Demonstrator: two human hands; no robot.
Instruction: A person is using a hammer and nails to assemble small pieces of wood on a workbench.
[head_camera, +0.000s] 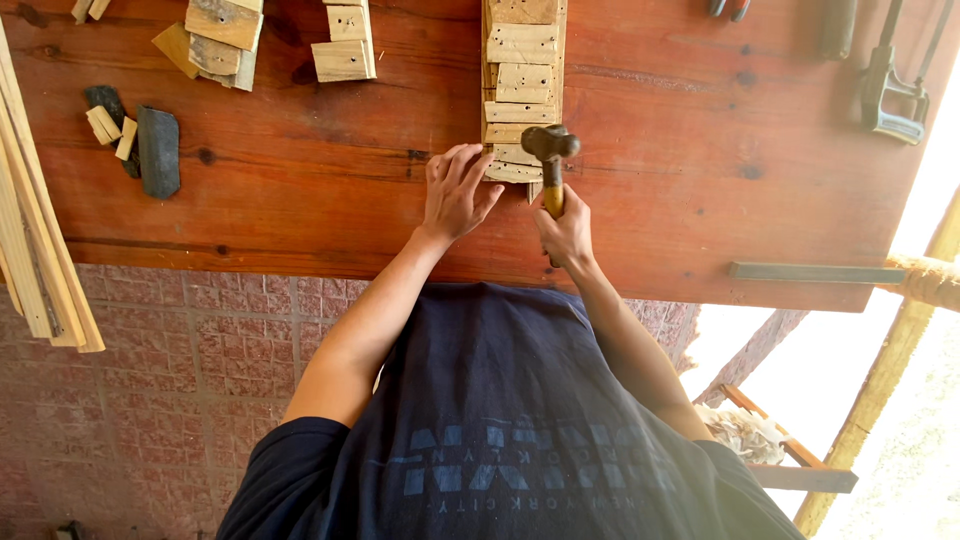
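Here, one hammer, two hands.

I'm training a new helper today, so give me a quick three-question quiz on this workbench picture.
1. True or false: the right hand grips a hammer.
2. What does the left hand rest against?
   A. the saw
   B. the slatted wooden piece
   C. the dark stone
3. Fill in: the saw lies at the workbench's far ____ side.

Key:
1. True
2. B, the slatted wooden piece
3. right, on the workbench
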